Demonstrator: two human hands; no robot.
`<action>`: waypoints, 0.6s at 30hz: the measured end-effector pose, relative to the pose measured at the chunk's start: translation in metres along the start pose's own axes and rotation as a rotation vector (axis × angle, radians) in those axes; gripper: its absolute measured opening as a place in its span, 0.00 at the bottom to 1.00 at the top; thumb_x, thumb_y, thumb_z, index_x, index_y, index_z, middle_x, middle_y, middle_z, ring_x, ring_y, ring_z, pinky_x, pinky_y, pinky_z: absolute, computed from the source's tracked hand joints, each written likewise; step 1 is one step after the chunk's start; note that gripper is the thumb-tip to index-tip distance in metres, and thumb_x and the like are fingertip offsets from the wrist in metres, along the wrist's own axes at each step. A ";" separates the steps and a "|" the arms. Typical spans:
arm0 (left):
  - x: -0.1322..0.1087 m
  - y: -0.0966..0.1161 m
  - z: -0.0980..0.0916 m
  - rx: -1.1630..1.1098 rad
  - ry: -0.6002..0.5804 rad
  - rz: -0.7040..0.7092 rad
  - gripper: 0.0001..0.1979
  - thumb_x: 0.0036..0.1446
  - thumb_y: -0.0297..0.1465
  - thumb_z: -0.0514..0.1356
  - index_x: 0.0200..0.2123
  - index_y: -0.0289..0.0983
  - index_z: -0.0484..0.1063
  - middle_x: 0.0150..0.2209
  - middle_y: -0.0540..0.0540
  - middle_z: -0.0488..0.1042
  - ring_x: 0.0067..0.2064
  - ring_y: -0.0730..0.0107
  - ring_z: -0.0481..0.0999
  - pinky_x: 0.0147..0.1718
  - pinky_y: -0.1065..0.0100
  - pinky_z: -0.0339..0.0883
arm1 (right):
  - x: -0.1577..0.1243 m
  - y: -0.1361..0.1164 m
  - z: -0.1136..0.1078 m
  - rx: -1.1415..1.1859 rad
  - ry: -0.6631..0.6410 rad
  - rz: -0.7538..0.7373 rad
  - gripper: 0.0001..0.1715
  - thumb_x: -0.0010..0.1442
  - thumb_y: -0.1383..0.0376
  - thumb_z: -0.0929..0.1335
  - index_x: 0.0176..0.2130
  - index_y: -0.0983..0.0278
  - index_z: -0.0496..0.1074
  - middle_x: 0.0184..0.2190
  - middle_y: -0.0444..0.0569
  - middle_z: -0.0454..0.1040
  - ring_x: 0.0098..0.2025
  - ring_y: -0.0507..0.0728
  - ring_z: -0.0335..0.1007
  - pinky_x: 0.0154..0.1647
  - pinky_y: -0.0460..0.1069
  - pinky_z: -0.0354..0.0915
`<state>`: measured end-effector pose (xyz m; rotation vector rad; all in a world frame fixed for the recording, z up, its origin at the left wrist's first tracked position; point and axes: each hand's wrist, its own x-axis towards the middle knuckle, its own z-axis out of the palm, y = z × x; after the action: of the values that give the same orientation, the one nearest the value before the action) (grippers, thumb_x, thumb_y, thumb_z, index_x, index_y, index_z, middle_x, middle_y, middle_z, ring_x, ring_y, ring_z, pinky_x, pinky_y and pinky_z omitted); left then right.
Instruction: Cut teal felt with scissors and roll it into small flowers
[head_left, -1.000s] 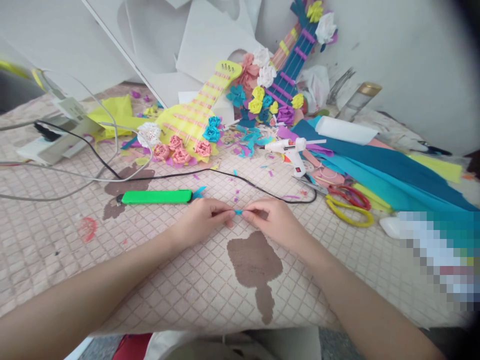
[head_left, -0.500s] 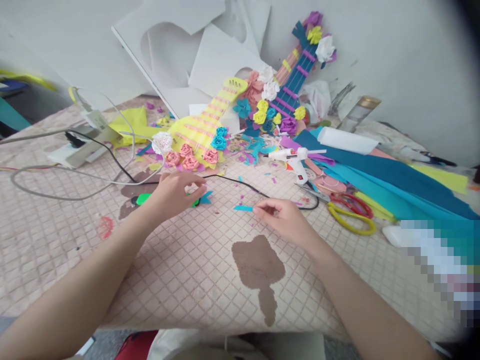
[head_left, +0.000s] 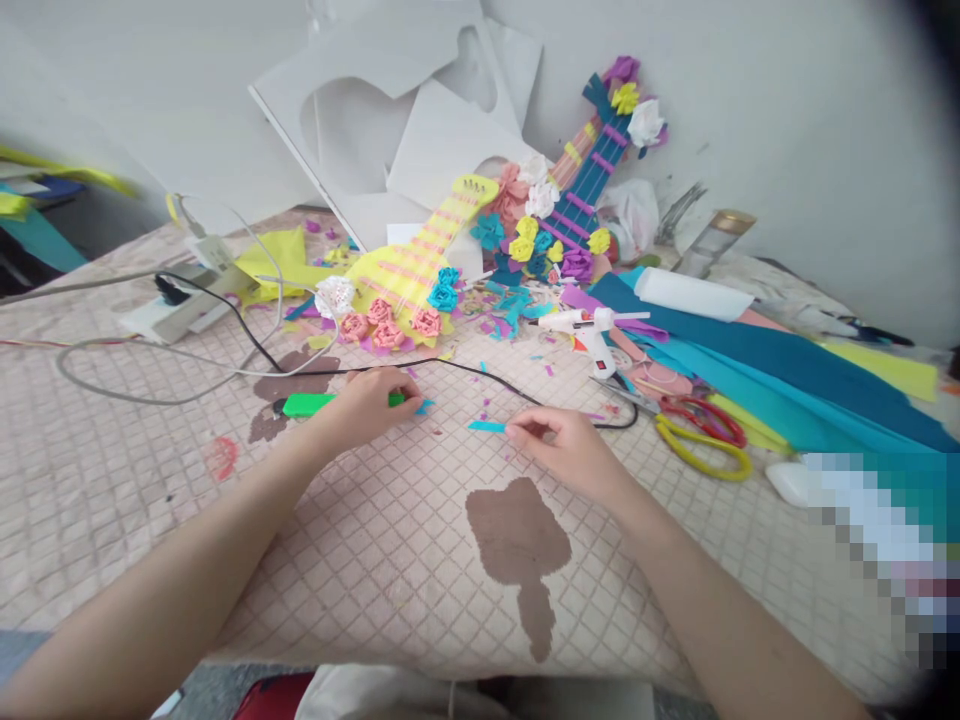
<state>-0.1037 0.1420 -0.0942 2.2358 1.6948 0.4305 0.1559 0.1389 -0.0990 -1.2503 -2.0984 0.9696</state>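
My right hand (head_left: pixel 562 445) pinches one end of a narrow blue paper strip (head_left: pixel 487 427) between thumb and fingertips, low over the quilted tablecloth. My left hand (head_left: pixel 375 405) lies across a green-handled utility knife (head_left: pixel 307 404), hiding its middle. Its fingertips come together on a small blue paper piece (head_left: pixel 427 407) beyond the knife's end; only the paper's tip shows. Behind the hands stands a yellow paper guitar (head_left: pixel 405 270) decorated with crepe-paper flowers. To the right of it rests a white hot glue gun (head_left: pixel 592 330).
A black cord (head_left: pixel 487 374) runs behind both hands from a power strip (head_left: pixel 161 315). Scissors with red and yellow handles (head_left: pixel 705 450) lie at right, beside blue crepe paper (head_left: pixel 787 350). A blue paper guitar (head_left: pixel 589 185) and white foam boards (head_left: pixel 442 140) lean at the back.
My left hand's fingers have lowered and closed over the blue paper piece, covering more of it. My right hand keeps its pinch on the strip. The whole view has shifted slightly.
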 end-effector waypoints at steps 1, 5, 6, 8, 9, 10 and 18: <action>0.001 0.000 0.000 -0.007 -0.003 -0.004 0.10 0.54 0.35 0.53 0.29 0.38 0.71 0.31 0.48 0.75 0.32 0.68 0.72 0.32 0.68 0.60 | 0.000 0.000 0.000 0.001 0.000 -0.004 0.09 0.55 0.63 0.65 0.31 0.63 0.74 0.29 0.46 0.77 0.29 0.53 0.71 0.30 0.48 0.65; 0.002 0.000 0.000 -0.034 -0.023 0.010 0.09 0.53 0.35 0.54 0.30 0.38 0.72 0.31 0.48 0.75 0.33 0.68 0.72 0.33 0.69 0.61 | 0.000 0.000 0.000 0.029 -0.007 -0.005 0.08 0.55 0.63 0.65 0.31 0.63 0.74 0.29 0.46 0.77 0.30 0.54 0.71 0.31 0.48 0.65; 0.002 0.000 0.000 -0.046 -0.025 0.019 0.09 0.53 0.35 0.54 0.31 0.38 0.72 0.32 0.48 0.75 0.34 0.68 0.72 0.33 0.69 0.61 | -0.001 -0.001 0.000 0.032 -0.007 -0.004 0.08 0.55 0.63 0.65 0.31 0.63 0.74 0.29 0.45 0.77 0.30 0.53 0.71 0.31 0.48 0.65; 0.002 0.001 0.001 -0.067 -0.023 0.035 0.09 0.52 0.35 0.55 0.32 0.38 0.73 0.32 0.48 0.75 0.34 0.68 0.72 0.34 0.69 0.62 | -0.001 -0.001 0.000 0.030 -0.005 -0.007 0.07 0.55 0.64 0.65 0.31 0.63 0.74 0.29 0.45 0.76 0.30 0.53 0.71 0.31 0.47 0.65; 0.003 0.001 0.002 -0.076 -0.020 0.044 0.09 0.52 0.35 0.55 0.31 0.38 0.73 0.32 0.48 0.75 0.34 0.68 0.72 0.34 0.69 0.62 | -0.001 -0.001 0.000 0.025 -0.003 -0.011 0.07 0.55 0.64 0.65 0.31 0.63 0.73 0.29 0.45 0.76 0.30 0.53 0.71 0.31 0.47 0.65; 0.003 0.001 0.002 -0.083 -0.018 0.050 0.08 0.52 0.34 0.55 0.31 0.38 0.73 0.32 0.48 0.75 0.34 0.69 0.72 0.34 0.69 0.62 | -0.001 -0.001 -0.001 0.019 -0.003 -0.016 0.07 0.55 0.64 0.65 0.31 0.63 0.73 0.29 0.45 0.76 0.30 0.53 0.71 0.31 0.47 0.65; 0.005 0.009 0.000 -0.266 0.088 -0.011 0.08 0.53 0.35 0.56 0.30 0.37 0.71 0.31 0.47 0.73 0.33 0.70 0.70 0.32 0.69 0.61 | -0.001 -0.007 -0.002 0.027 -0.027 -0.030 0.07 0.55 0.66 0.66 0.29 0.63 0.74 0.28 0.44 0.76 0.31 0.52 0.70 0.33 0.47 0.64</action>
<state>-0.0949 0.1446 -0.0899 2.0417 1.5856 0.7159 0.1542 0.1368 -0.0923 -1.1951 -2.1117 1.0043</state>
